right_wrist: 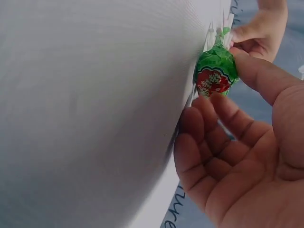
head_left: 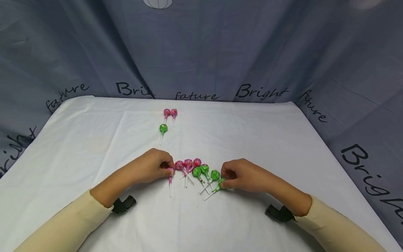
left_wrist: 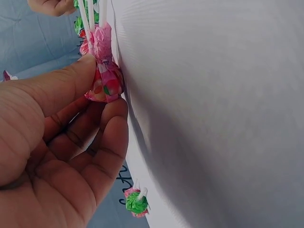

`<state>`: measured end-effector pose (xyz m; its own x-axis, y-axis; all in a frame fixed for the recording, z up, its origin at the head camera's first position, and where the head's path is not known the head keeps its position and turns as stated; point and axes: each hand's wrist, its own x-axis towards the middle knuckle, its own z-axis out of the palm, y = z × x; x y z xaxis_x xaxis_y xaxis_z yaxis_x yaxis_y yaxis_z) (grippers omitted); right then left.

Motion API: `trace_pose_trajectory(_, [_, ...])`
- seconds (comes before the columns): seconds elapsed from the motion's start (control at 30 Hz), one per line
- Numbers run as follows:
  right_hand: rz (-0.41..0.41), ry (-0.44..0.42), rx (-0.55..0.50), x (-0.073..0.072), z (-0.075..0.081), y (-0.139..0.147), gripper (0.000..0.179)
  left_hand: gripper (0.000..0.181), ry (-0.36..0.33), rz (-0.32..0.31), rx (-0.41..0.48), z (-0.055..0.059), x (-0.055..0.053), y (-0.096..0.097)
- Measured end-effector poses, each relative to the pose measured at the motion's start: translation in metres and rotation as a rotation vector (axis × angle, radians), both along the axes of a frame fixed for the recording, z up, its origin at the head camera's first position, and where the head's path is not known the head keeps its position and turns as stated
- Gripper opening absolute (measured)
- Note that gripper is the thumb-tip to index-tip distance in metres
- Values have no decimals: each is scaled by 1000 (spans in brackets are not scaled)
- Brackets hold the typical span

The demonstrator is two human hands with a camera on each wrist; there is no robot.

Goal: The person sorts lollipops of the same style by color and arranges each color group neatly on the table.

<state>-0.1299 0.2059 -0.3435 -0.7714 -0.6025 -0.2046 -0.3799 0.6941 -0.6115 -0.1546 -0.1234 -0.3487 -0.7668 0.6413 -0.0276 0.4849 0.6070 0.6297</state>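
My left hand (head_left: pixel 151 166) pinches the head of a pink-wrapped lollipop (left_wrist: pixel 107 84) between thumb and fingers, its white stick pointing toward me. On the other side, my right hand (head_left: pixel 245 175) has thumb and fingertips round the head of a green-wrapped lollipop (right_wrist: pixel 216 72), whose stick slants down to the left. Between the hands lies a bunch of lollipops, pink ones (head_left: pixel 188 163) on the left and green ones (head_left: pixel 215 174) on the right, with several sticks crossing. Parts of both gripped heads are hidden by fingers in the head view.
Farther back on the white tablecloth (head_left: pixel 252 133) lie two pink lollipops (head_left: pixel 174 112) side by side and one green lollipop (head_left: pixel 163 128) just in front of them. A grey-blue curtain (head_left: pixel 201 52) with lettering hangs behind the table and along its sides.
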Motion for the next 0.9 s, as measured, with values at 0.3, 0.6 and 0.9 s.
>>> trace_pose_trajectory(0.3, [39, 24, -7, -4, 2, 0, 12, 10, 4, 6, -3, -3, 0, 0])
trace_pose_trajectory(0.6, [54, -4, -41, -5, 1, 3, 15, 9, -9, 6, -21, -3, -1, 1])
trace_pose_trajectory(0.9, [62, -9, -58, -6, 0, 5, 14, 6, -8, 13, -22, 3, -6, -7])
